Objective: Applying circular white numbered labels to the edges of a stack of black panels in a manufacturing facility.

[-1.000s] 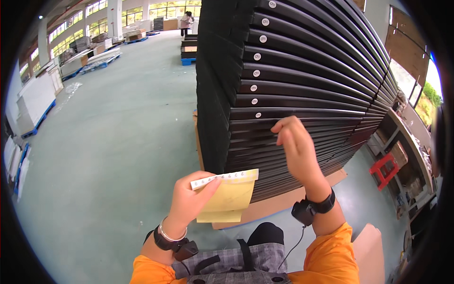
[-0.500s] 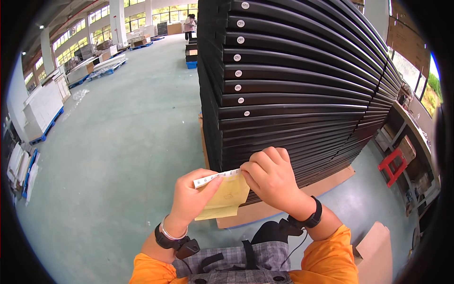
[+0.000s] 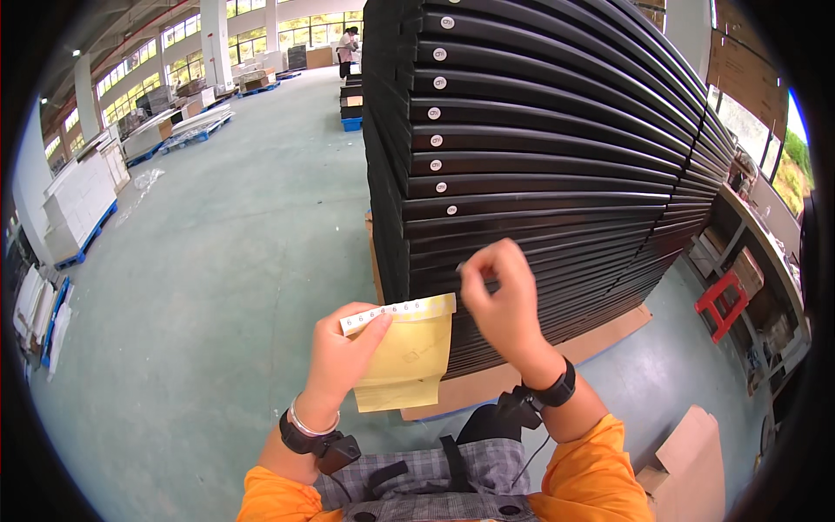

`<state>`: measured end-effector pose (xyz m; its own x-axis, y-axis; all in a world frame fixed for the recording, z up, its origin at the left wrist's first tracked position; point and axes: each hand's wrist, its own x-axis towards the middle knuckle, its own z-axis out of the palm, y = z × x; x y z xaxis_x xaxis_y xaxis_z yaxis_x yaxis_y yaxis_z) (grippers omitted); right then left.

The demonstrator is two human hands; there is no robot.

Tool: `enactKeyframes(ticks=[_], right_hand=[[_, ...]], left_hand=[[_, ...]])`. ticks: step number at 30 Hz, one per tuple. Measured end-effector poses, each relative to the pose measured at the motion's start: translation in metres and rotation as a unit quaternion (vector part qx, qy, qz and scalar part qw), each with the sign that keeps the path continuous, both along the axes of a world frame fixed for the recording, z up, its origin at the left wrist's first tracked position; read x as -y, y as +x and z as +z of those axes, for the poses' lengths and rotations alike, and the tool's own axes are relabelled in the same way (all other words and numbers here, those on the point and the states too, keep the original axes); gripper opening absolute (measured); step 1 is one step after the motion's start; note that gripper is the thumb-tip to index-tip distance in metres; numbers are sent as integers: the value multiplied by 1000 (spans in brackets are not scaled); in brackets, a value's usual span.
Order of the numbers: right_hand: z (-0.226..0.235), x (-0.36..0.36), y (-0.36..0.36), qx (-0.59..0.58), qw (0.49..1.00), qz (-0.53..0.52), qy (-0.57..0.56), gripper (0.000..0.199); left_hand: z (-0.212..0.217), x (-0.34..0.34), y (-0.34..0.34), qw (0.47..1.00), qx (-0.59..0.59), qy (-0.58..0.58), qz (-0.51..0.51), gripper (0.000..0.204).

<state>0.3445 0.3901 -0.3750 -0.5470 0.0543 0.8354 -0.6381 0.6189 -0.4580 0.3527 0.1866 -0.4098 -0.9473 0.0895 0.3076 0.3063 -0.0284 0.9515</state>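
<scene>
My left hand (image 3: 337,355) pinches a sheet of stickers (image 3: 402,364) between thumb and fingers. The sheet has a yellow backing, and a white strip with a row of small round stickers runs along its top edge; its right end shows bare yellow. To the right of the sheet, my right hand (image 3: 504,300) is closed in a pinch, apart from it. A small whitish sticker (image 3: 461,268) shows at those fingertips, partly hidden. Just beyond both hands rises a tall stack of black panels (image 3: 539,196). Its upper panels each carry a round white sticker near the left corner; the lower ones show none.
Brown cardboard (image 3: 417,407) lies under the stack. At the right are a red plastic stool (image 3: 720,304), a workbench (image 3: 765,239) and a cardboard sheet (image 3: 691,461). Pallets of white boards (image 3: 83,217) line the left side. Another person (image 3: 347,50) stands far off.
My right hand has come away from the sheet's right end and moved up and right, towards the panels. The left hand with the sheet has shifted slightly left and up.
</scene>
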Motion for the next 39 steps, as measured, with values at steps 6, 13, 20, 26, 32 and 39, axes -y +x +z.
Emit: enactKeyframes(ticks=[6,13,20,26,32,39], right_hand=[[15,1,-19,31,997,-45,-56,12],[14,6,-26,31,990,-139,-13,19],[17,-28,-26,17,980,-197,-8,24],[29,-78,-33,73,772,423,-469,30],[-5,-54,-42,222,760,507,-341,33],[-42,-43,7,288,922,220,-134,37]], left_hand=[[5,6,8,1000,-1,-26,13,15],[1,11,8,1000,-10,-17,18,15],[1,14,11,999,-17,-24,23,14],[0,13,15,999,-12,-33,32,14],[3,6,21,999,-10,-32,31,14],[3,-5,16,998,-9,-55,17,16]])
